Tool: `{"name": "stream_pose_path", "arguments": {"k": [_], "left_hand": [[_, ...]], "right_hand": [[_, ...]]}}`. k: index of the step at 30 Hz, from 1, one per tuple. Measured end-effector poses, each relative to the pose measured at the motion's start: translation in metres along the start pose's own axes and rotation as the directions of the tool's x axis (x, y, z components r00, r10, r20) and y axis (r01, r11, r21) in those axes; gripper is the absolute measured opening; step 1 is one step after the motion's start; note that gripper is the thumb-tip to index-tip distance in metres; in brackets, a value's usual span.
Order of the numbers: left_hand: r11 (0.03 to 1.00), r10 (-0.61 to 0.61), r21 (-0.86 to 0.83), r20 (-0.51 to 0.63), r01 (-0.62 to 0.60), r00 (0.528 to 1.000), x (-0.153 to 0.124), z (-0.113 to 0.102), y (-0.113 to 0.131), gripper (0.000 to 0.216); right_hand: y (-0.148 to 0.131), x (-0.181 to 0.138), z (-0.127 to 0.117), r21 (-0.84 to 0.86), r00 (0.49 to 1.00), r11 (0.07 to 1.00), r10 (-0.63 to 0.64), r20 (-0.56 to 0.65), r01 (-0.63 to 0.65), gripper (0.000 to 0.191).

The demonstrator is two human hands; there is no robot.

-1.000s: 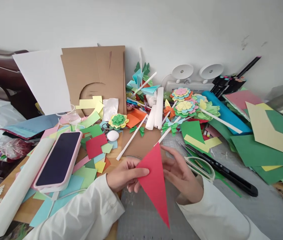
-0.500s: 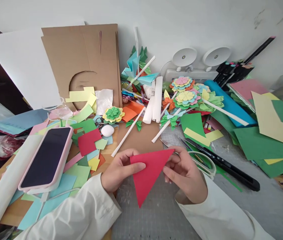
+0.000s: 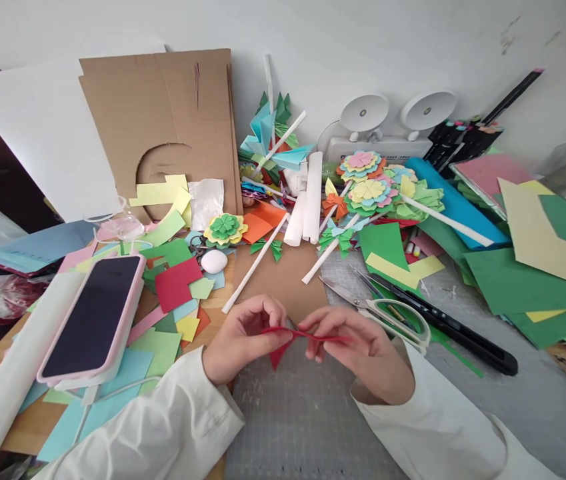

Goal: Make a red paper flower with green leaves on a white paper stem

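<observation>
A folded piece of red paper is held between both hands above the grey cutting mat. It is tilted so that mostly its edge faces me, with one pointed corner hanging down. My left hand pinches it at the left between thumb and fingers. On the other side, my right hand grips it, its fingers bent over the paper and hiding part of it. White-handled scissors lie on the mat just beyond my right hand. A sheet of brown cardboard lies beyond both hands.
At left are a phone in a pink case and scattered paper scraps. Paper flowers and white paper sticks fill the back. A black utility knife lies at right, near green sheets. Upright cardboard leans against the wall.
The red paper has turned from showing its flat triangular face to nearly edge-on. My right hand's fingers have moved over it. The scissors behind are more exposed.
</observation>
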State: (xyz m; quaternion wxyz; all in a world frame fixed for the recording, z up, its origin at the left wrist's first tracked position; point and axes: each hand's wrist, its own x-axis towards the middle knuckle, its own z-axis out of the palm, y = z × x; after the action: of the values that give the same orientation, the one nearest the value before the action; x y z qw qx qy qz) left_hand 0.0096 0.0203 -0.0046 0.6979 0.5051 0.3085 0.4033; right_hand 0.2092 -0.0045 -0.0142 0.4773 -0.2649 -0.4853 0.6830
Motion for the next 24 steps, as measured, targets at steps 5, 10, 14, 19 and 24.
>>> {"name": "stream_pose_path", "arguments": {"k": [5, 10, 14, 19, 24], "left_hand": [[0.994, -0.060, 0.104, 0.280, 0.032, 0.958, -0.003, 0.000, 0.004, 0.056], [0.989, -0.020, 0.146, 0.249, -0.017, 0.968, -0.005, -0.003, 0.001, 0.051], [0.953, 0.104, 0.271, 0.119, -0.133, 0.987, -0.004, -0.004, 0.001, 0.037], [0.891, 0.206, 0.409, 0.024, -0.198, 0.978, -0.002, -0.003, 0.005, 0.041], [0.889, 0.200, 0.394, 0.124, -0.233, 0.972, -0.002, -0.002, 0.011, 0.053]], "right_hand": [[-0.003, 0.000, -0.007, 0.020, 0.999, 0.999, -0.040, 0.015, 0.039, 0.015], [-0.005, -0.003, -0.010, -0.031, 0.999, 0.999, -0.010, 0.034, 0.011, 0.023], [-0.003, -0.003, -0.009, -0.142, 0.998, 0.990, -0.018, -0.058, 0.009, 0.027], [0.002, 0.000, -0.003, -0.027, 0.995, 0.997, 0.076, -0.060, -0.078, 0.055], [-0.001, -0.001, -0.001, -0.131, 0.998, 0.991, -0.015, -0.065, 0.006, 0.022]]}}
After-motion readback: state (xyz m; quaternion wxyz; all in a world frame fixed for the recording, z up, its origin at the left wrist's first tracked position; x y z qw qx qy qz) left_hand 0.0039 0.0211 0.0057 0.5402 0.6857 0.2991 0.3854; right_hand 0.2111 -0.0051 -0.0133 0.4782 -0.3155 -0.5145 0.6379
